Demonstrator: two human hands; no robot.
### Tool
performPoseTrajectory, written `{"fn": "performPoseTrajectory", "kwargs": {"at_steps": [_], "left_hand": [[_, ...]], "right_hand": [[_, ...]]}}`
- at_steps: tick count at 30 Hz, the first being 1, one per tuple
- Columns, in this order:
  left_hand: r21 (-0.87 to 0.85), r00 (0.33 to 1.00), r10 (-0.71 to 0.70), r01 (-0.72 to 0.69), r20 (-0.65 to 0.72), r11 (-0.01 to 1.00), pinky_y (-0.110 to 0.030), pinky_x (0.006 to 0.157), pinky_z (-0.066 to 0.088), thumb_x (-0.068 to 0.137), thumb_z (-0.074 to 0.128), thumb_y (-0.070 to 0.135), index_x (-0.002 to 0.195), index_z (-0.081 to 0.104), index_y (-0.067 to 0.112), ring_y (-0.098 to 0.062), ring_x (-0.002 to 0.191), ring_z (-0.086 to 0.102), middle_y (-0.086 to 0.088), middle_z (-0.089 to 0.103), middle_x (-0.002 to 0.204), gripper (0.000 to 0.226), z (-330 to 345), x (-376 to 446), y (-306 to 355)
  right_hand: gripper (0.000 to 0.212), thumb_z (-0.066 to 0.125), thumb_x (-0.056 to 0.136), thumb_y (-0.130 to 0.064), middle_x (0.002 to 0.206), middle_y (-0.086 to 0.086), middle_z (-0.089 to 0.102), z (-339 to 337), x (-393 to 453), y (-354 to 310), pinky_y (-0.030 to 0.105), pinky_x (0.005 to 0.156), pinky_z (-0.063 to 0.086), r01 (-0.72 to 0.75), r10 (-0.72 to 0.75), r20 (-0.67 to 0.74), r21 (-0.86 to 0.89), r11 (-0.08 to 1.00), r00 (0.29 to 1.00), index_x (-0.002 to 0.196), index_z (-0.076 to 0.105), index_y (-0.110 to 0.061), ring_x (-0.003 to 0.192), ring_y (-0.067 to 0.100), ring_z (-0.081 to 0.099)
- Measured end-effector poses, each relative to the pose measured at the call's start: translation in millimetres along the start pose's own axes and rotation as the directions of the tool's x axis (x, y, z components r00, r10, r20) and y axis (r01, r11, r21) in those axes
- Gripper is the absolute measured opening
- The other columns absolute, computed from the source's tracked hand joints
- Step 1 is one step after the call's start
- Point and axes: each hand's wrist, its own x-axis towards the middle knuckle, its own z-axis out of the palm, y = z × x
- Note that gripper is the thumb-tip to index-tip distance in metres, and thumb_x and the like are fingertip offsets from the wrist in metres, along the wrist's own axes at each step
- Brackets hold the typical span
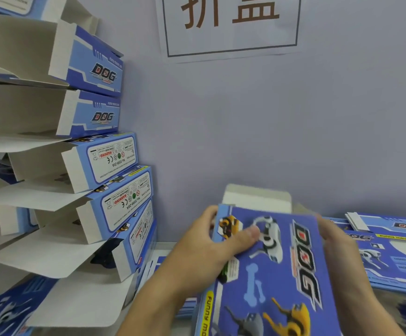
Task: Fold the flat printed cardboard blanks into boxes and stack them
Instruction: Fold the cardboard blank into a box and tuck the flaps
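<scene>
Both hands grip a blue box (pixel 277 260) printed "DOG".

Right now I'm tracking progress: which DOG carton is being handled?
The carton in front, held by left hand and right hand; the folded boxes sit stacked untouched at left.

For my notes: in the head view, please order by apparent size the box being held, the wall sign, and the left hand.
1. Held box, though nearness to the camera enlarges it.
2. Wall sign, partly cut off.
3. Left hand.
</scene>
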Motion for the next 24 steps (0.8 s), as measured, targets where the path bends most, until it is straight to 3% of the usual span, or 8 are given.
{"fn": "performPoseTrajectory", "kwargs": {"at_steps": [2,5,8,11,12,15,20,24], "left_hand": [[-0.049,0.982,0.109,-0.118,-0.154,0.992,-0.026,0.065,0.059,0.067,0.075,0.050,0.108,0.062,0.023,-0.018,0.083,0.076,0.001,0.077,0.095,0.052,-1,2,1],[-0.082,0.933,0.257,-0.285,-0.252,0.955,-0.024,0.062,0.059,0.067,0.075,0.048,0.107,0.062,0.022,-0.017,0.082,0.076,0.002,0.077,0.095,0.049,1,2,8],[-0.044,0.875,0.356,-0.391,-0.327,0.919,-0.021,0.060,0.058,0.069,0.074,0.045,0.110,0.062,0.019,-0.013,0.080,0.075,0.006,0.076,0.093,0.049,4,-1,16],[0.019,0.799,0.437,-0.472,-0.413,0.881,-0.021,0.059,0.058,0.070,0.074,0.045,0.107,0.062,0.021,-0.010,0.080,0.075,0.008,0.076,0.091,0.046,2,-3,21],[0.020,0.790,0.448,-0.485,-0.418,0.874,-0.024,0.060,0.059,0.070,0.073,0.047,0.107,0.062,0.023,-0.011,0.081,0.075,0.007,0.075,0.091,0.045,1,-4,22],[0.023,0.787,0.457,-0.493,-0.415,0.870,-0.030,0.065,0.061,0.072,0.077,0.048,0.107,0.063,0.027,-0.016,0.084,0.075,0.004,0.075,0.093,0.043,-1,-9,27],[-0.062,0.835,0.428,-0.476,-0.345,0.877,-0.051,0.077,0.061,0.076,0.078,0.042,0.110,0.064,0.037,-0.035,0.091,0.072,-0.018,0.069,0.099,0.037,-3,-11,26],[-0.034,0.837,0.461,-0.492,-0.295,0.870,-0.034,0.074,0.062,0.081,0.075,0.036,0.116,0.057,0.040,-0.020,0.088,0.074,-0.007,0.070,0.090,0.039,-1,-10,26]], "right_hand": [[0.032,0.051,0.097,-0.031,0.062,0.003,0.072,6,2,-3,0.026,0.040,0.052,0.025,-0.030,0.115,0.050,0.998,0.993,0.084,0.077,-0.016,0.047,0.014,0.067],[0.032,0.051,0.082,-0.039,0.065,0.000,0.074,24,0,-18,0.018,0.040,0.049,0.083,-0.086,0.199,0.019,0.996,0.976,0.066,0.079,-0.037,0.054,0.010,0.071],[0.040,0.050,0.074,-0.045,0.083,0.004,0.078,31,4,-30,0.023,0.046,0.055,0.064,-0.090,0.278,0.101,0.993,0.956,0.087,0.082,-0.025,0.068,0.015,0.075],[0.029,0.045,0.095,-0.028,0.082,-0.012,0.077,31,14,-39,0.015,0.054,0.054,0.218,-0.183,0.340,-0.064,0.974,0.922,0.121,0.058,-0.024,0.070,0.003,0.073],[0.028,0.050,0.098,-0.018,0.082,-0.018,0.076,31,12,-41,0.011,0.056,0.052,0.303,-0.249,0.346,-0.111,0.947,0.905,0.124,0.054,-0.028,0.072,-0.002,0.072],[0.051,0.062,0.077,-0.041,0.103,-0.014,0.075,29,-3,-39,0.016,0.065,0.058,0.428,-0.338,0.365,-0.198,0.882,0.867,0.125,0.053,-0.058,0.087,0.011,0.075],[0.064,0.064,0.074,-0.049,0.124,-0.002,0.062,27,-4,-33,0.027,0.069,0.061,0.528,-0.447,0.301,-0.290,0.798,0.842,0.131,0.042,-0.066,0.101,0.016,0.071],[0.056,0.060,0.080,-0.034,0.119,-0.010,0.067,28,-4,-29,0.028,0.068,0.061,0.533,-0.448,0.351,-0.198,0.823,0.822,0.126,0.049,-0.063,0.105,0.018,0.070]]}}
